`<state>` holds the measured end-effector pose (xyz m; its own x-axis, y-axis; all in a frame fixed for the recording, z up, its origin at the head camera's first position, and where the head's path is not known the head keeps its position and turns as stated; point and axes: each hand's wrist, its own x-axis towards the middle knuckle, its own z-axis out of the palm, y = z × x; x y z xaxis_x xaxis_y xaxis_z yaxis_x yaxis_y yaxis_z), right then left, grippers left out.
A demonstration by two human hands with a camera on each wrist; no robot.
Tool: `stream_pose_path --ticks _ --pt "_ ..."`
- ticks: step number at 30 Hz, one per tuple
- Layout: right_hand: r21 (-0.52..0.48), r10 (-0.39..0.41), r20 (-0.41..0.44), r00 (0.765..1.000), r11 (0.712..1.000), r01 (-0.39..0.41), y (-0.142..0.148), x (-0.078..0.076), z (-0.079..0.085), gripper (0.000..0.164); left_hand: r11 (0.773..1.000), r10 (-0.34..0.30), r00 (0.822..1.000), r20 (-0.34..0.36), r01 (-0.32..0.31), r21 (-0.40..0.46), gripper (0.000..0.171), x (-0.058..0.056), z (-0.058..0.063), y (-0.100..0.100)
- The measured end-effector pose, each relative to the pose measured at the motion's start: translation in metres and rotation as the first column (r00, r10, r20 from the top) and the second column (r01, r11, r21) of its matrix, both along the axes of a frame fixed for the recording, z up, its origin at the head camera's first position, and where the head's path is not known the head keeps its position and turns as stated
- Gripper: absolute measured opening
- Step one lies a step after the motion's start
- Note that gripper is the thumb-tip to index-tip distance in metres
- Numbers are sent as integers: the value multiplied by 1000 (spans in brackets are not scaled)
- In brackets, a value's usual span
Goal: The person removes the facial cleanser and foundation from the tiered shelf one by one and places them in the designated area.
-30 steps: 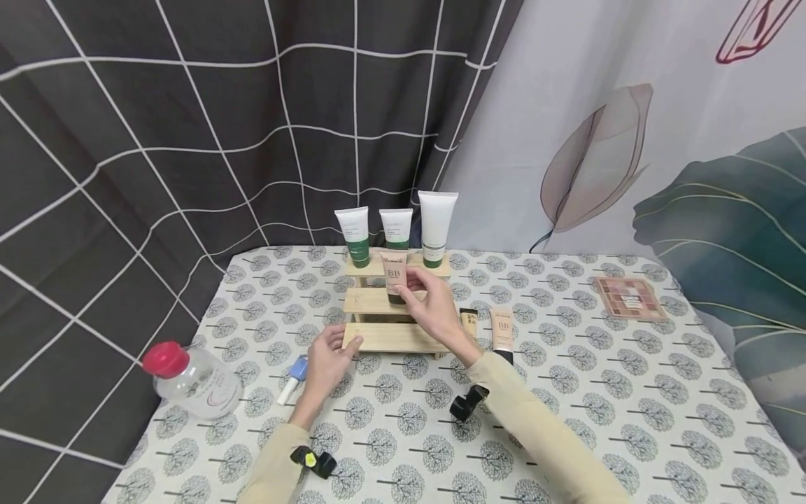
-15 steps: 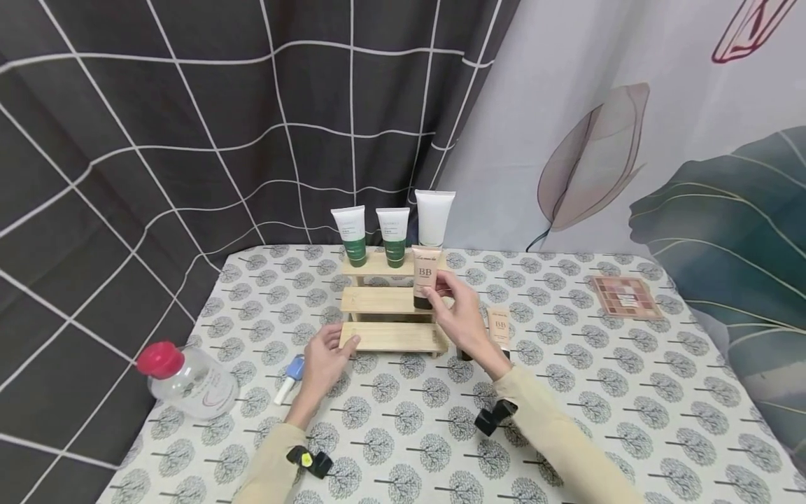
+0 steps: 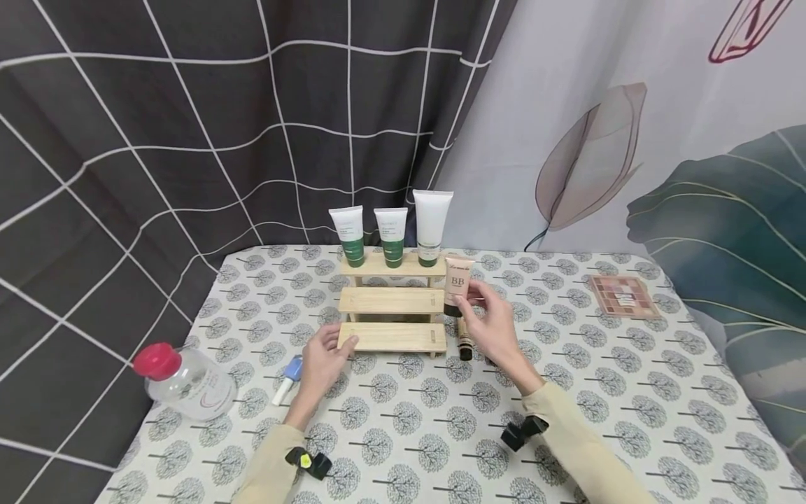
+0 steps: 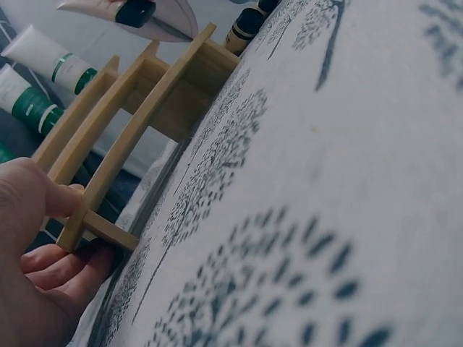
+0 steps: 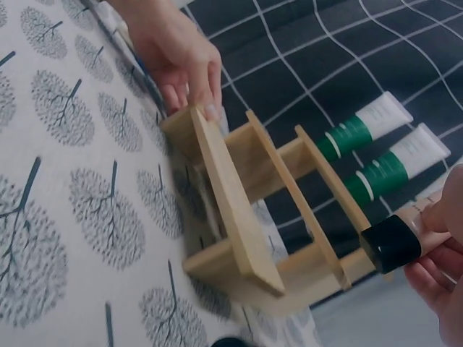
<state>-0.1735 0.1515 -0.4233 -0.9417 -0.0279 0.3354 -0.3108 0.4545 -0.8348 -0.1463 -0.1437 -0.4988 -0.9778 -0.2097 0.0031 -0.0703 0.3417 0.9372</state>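
Note:
My left hand [image 3: 323, 362] grips the left end of a three-tier wooden display rack [image 3: 390, 301], thumb on the lowest step and fingers beneath, as the left wrist view shows. Between thumb and fingers, my right hand [image 3: 496, 327] pinches a pink BB cream tube [image 3: 457, 277], its black cap [image 5: 391, 244] pointing down. That tube is upright just off the rack's right end, level with the middle step. On the top step stand two green-and-white tubes [image 3: 351, 245] [image 3: 392, 241] and a taller white tube [image 3: 432, 222]. The middle and bottom steps are bare.
A gold tube with a black cap [image 3: 465, 344] lies beside the rack, partly under my right hand. To the left are a clear bottle with a red cap [image 3: 159, 361] and a small blue-and-white item [image 3: 288, 378]. A makeup palette [image 3: 625, 297] lies far right. Curtains [image 3: 252, 140] hang behind.
My right hand has carried the BB cream tube rightward, from in front of the middle step to past the rack's right end. My left hand keeps its grip on the rack.

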Motion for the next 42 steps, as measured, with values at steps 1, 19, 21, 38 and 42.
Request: stream_pose_path --ticks 1,19,21,38,42 --pt "4 -9 8 1000 1000 9 3 1 -1 31 1000 0 1000 0 0 1 51 0 0 0" --pt "77 -134 70 988 989 129 56 15 -19 30 1000 4 1000 11 -4 9 50 2 2 0" --pt "101 -159 54 986 983 154 61 17 -20 30 1000 1 1000 6 -1 8 50 2 2 1" --pt "244 -244 156 957 948 202 108 37 -35 33 1000 -11 1000 -22 11 2 49 3 1 1" --pt "275 -252 178 951 941 198 115 38 -40 34 1000 -6 1000 -18 6 0 49 2 1 1"
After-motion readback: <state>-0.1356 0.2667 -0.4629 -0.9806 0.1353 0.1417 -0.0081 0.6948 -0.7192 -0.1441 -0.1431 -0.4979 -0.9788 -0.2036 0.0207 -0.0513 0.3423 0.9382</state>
